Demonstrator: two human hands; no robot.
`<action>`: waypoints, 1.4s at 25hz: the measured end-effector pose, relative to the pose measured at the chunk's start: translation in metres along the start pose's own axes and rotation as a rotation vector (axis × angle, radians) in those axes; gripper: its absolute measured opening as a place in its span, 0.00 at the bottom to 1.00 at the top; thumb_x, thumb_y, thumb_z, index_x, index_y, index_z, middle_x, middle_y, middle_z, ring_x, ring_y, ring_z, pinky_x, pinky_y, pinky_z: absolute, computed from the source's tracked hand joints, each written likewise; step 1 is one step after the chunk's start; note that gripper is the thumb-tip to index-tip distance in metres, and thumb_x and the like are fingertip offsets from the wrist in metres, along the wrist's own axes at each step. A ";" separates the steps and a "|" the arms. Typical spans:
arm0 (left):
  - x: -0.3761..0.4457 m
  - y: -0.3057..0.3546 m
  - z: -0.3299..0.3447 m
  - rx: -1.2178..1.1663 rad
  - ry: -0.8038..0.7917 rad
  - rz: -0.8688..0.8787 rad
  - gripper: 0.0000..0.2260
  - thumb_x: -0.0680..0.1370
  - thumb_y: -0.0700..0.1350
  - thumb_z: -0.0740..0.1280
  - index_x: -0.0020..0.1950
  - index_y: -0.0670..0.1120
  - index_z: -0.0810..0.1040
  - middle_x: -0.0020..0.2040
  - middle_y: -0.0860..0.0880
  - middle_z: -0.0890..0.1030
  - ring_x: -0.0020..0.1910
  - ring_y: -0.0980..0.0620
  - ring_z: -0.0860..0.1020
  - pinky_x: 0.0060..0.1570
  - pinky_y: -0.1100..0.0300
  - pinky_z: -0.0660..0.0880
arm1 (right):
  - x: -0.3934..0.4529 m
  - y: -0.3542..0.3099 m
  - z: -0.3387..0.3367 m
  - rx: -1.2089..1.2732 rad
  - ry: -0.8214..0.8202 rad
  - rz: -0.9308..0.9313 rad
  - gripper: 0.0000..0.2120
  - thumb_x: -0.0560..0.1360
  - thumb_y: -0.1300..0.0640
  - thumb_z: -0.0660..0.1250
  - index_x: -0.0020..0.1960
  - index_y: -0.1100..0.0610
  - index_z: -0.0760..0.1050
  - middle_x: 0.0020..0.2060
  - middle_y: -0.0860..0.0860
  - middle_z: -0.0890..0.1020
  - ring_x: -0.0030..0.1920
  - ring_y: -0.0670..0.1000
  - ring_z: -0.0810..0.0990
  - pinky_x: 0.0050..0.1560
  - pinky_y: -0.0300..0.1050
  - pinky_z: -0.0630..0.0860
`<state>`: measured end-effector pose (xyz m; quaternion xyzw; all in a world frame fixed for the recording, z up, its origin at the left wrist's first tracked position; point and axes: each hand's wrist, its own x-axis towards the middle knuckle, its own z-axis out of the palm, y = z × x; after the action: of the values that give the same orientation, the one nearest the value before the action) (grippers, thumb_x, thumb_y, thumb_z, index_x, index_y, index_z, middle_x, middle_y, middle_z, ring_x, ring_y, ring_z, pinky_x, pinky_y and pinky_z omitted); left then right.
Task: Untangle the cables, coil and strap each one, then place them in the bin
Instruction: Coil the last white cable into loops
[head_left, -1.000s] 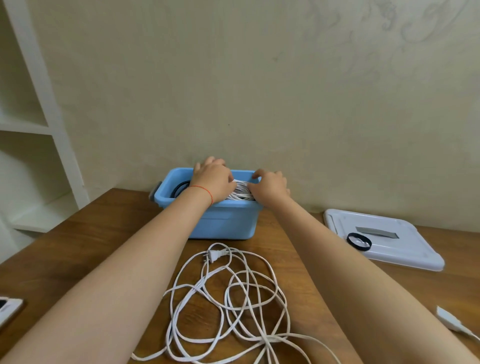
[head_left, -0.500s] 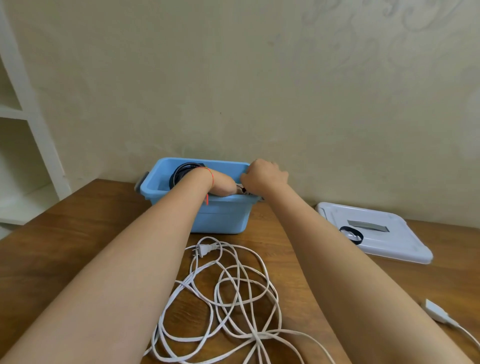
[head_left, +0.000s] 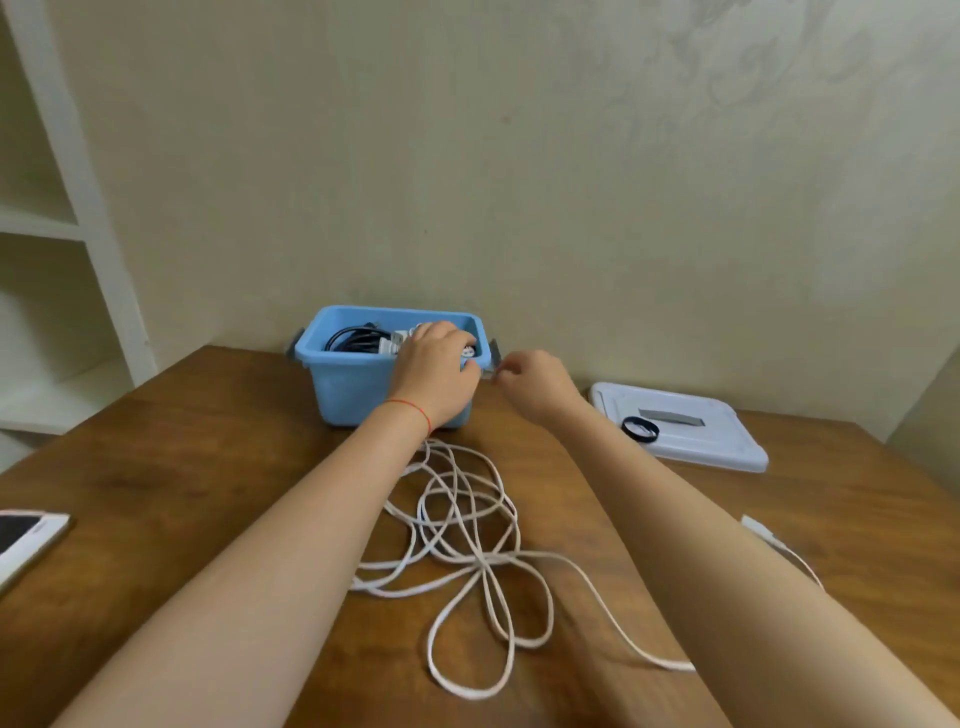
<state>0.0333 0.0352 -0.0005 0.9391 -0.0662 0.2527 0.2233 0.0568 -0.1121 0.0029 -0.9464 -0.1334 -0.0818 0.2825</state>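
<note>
the left hand (head_left: 434, 371) reaches over the near rim of the blue bin (head_left: 358, 387), which stands at the far side of the counter (head_left: 182, 467) against the wall. its fingers lie on the white coiled cable (head_left: 402, 340) inside, but i cannot tell if they pinch it or only press it. a black coiled cable (head_left: 350, 338) lies in the left part of the bin. the right hand (head_left: 535, 382) hangs just right of the bin, with fingers loosely curled and holding nothing.

the loose white cable (head_left: 467, 530) lies tangled on the counter, near the bin and between the two forearms. its long axis goes roughly from far to near, and one strand runs to the right under the right forearm. a white end piece (head_left: 758, 530) lies far right of the tangle.

the risk, i think: when the arms draw back, a forearm can catch a loop and tighten the knot, or drag the cable toward the edge. the coil in the bin can also spring up if the hand lifts quickly.
</note>
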 end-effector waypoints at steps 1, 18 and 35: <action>-0.017 0.005 0.002 -0.063 -0.039 -0.023 0.14 0.79 0.43 0.62 0.62 0.47 0.80 0.63 0.45 0.78 0.65 0.45 0.72 0.66 0.51 0.68 | -0.018 0.004 0.000 -0.033 -0.142 0.055 0.13 0.77 0.61 0.59 0.52 0.62 0.81 0.47 0.59 0.84 0.46 0.59 0.83 0.48 0.50 0.80; -0.171 0.106 0.051 0.092 -0.493 -0.170 0.13 0.83 0.48 0.53 0.53 0.51 0.77 0.55 0.45 0.81 0.57 0.43 0.78 0.59 0.51 0.71 | -0.181 0.091 -0.061 0.236 -0.305 0.232 0.15 0.79 0.49 0.65 0.41 0.58 0.80 0.34 0.52 0.79 0.35 0.52 0.77 0.35 0.44 0.75; -0.143 0.189 0.115 -0.095 -0.500 0.035 0.16 0.77 0.52 0.68 0.64 0.52 0.77 0.61 0.49 0.78 0.63 0.47 0.74 0.63 0.51 0.72 | -0.198 0.184 -0.060 -0.022 -0.122 0.086 0.14 0.76 0.63 0.63 0.49 0.47 0.84 0.53 0.52 0.81 0.64 0.55 0.75 0.63 0.50 0.73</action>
<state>-0.0842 -0.1837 -0.0881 0.9595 -0.1477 0.0131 0.2395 -0.0810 -0.3341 -0.0872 -0.9575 -0.1089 -0.0130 0.2668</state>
